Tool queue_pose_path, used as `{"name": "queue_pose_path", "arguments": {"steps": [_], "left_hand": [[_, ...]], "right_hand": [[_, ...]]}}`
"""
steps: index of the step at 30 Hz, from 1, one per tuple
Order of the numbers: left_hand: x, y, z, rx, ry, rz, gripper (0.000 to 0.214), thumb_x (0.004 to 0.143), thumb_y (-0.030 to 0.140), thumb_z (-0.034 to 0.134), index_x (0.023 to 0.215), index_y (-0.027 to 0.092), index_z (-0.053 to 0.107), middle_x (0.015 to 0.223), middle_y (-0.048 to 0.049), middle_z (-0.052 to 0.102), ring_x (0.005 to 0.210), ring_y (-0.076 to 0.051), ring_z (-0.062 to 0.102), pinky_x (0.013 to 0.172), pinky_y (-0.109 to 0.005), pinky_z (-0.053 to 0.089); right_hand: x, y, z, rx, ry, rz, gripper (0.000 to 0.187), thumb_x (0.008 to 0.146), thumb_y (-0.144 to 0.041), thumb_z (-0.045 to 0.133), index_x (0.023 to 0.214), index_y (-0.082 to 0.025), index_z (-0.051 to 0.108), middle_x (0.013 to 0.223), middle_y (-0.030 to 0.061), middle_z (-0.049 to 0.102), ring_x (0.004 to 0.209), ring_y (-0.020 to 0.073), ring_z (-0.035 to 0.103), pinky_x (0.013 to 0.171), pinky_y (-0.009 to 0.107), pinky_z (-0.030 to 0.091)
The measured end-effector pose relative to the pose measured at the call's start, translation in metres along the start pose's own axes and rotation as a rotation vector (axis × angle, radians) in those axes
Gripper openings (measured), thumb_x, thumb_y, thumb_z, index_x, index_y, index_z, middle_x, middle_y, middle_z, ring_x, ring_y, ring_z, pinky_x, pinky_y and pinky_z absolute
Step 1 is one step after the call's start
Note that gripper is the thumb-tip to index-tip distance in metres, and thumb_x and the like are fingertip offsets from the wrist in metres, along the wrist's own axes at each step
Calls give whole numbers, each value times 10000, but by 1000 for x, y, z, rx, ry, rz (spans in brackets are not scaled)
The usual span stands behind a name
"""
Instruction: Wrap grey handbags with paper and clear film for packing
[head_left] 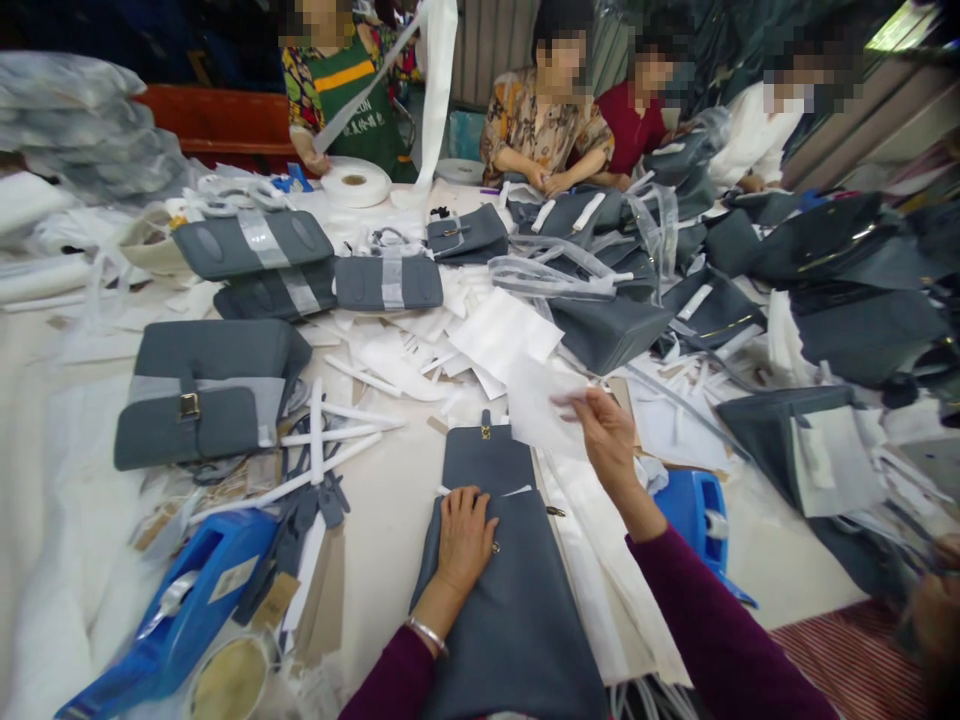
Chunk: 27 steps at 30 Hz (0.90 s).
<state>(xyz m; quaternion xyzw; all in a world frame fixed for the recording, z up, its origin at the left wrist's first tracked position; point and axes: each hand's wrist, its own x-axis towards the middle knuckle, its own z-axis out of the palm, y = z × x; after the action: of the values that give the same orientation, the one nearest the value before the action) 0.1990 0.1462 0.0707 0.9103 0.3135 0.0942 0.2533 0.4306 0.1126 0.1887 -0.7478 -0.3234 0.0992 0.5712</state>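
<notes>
A dark grey-blue bag [525, 600] lies in front of me, its flap [480, 462] with a gold clasp folded out toward the far side. My left hand [466, 535] rests on the bag near its upper edge, fingers stretched out and lying on it. Raised to the right of the flap, my right hand [606, 430] pinches a thin white sheet of paper [541, 408] by its right edge. A strip of white shows along the bag's opening beside my left fingers.
Blue tape dispensers [187, 590] stand at left and right [694, 515]. A finished-looking grey bag [206, 395] sits at left, by white tubes [337, 440]. Paper sheets [506, 335] and more grey bags [607, 325] cover the far side, where several people sit or stand.
</notes>
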Motion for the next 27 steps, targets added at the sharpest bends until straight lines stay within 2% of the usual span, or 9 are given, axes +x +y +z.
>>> {"name": "queue_pose_path", "arguments": {"steps": [4,7,11,13,15,18,22,25,27], "left_hand": [[4,-7,2,-242,-9,-51,257,858,223,506,1095,202,603,1079,-79,594,1064,-269,474,989,-483,336],[10,-20,-1,-631,16,-188,245,875,330,472,960,182,647,992,-90,643,992,-262,536,928,-441,399],[17,-38,-11,-1130,25,-431,626,907,598,228,860,133,645,836,-108,667,841,-232,606,799,-368,472],[19,-43,-14,-1291,34,-516,698,874,669,210,821,120,639,790,-109,663,810,-222,613,777,-349,476],[21,-46,-14,-1250,49,-522,560,815,655,424,782,133,624,777,-85,657,790,-207,607,764,-328,471],[22,-49,-9,-1132,68,-504,317,647,447,709,684,162,576,836,-50,651,814,-191,586,770,-299,449],[23,-55,-1,-1090,77,-493,241,657,339,657,619,184,476,827,-22,619,752,-157,544,715,-270,418],[22,-61,3,-1069,93,-485,215,711,320,571,634,200,410,754,13,567,705,-137,508,688,-256,398],[21,-63,5,-1044,113,-489,200,735,300,527,645,209,374,696,36,514,664,-127,466,657,-244,376]], "right_hand": [[-70,-31,4,-312,-298,-212,230,921,-247,445,1008,-227,657,942,51,672,887,174,619,798,288,487],[-124,-26,25,-458,-525,-208,315,920,-148,376,1000,-242,665,947,58,675,897,184,610,767,286,476],[-166,-6,48,-643,-597,-137,300,901,-113,388,911,-231,663,861,51,680,816,195,603,704,293,444],[-174,-1,54,-685,-601,-121,285,901,-120,395,893,-228,658,850,55,681,818,199,607,698,292,429],[-180,-2,56,-713,-616,-95,271,906,-136,402,884,-234,653,815,51,676,797,198,611,678,285,416],[-185,-11,57,-719,-668,-10,228,918,-197,428,894,-244,649,777,38,667,732,185,619,637,269,413],[-182,-14,58,-556,-785,-49,221,934,-283,452,1066,-248,625,998,41,690,934,188,624,787,276,466],[-176,5,55,-583,-788,-204,367,940,-299,443,1296,-238,508,1331,58,552,1258,221,453,1037,381,364],[-174,27,47,-711,-750,-255,482,915,-358,489,1377,-234,431,1435,72,444,1348,274,338,1091,471,284]]}}
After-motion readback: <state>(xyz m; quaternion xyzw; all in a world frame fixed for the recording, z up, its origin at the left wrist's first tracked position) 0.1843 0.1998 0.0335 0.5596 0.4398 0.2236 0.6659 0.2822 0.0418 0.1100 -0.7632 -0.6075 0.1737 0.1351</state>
